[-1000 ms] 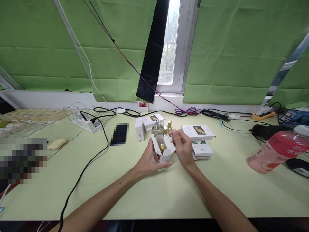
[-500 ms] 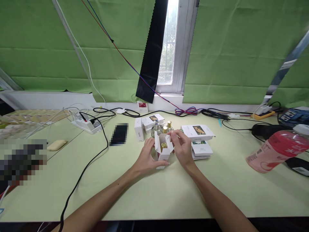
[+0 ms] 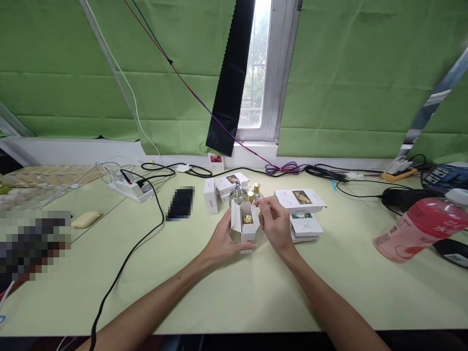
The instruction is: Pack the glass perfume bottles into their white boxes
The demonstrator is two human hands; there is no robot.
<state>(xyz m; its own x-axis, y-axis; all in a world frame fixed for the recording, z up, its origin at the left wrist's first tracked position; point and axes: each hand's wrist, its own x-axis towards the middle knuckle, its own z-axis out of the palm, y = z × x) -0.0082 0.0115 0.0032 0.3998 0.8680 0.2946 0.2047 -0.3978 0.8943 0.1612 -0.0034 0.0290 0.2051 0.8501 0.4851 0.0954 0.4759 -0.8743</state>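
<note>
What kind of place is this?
Probably a worktable by a window, in an office or small workshop: a power strip and loose cables on the tabletop, green sheeting over the wall or windows, and small white boxes beside glass bottles. Which of the two, I can't tell.

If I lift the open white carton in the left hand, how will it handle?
The open white carton will probably flex or dent if squeezed, since its spread flaps look like thin card. It may feel heavier than its card suggests, because a gold-capped bottle sits inside. With the top open, that bottle could slide out if tipped far.
</note>
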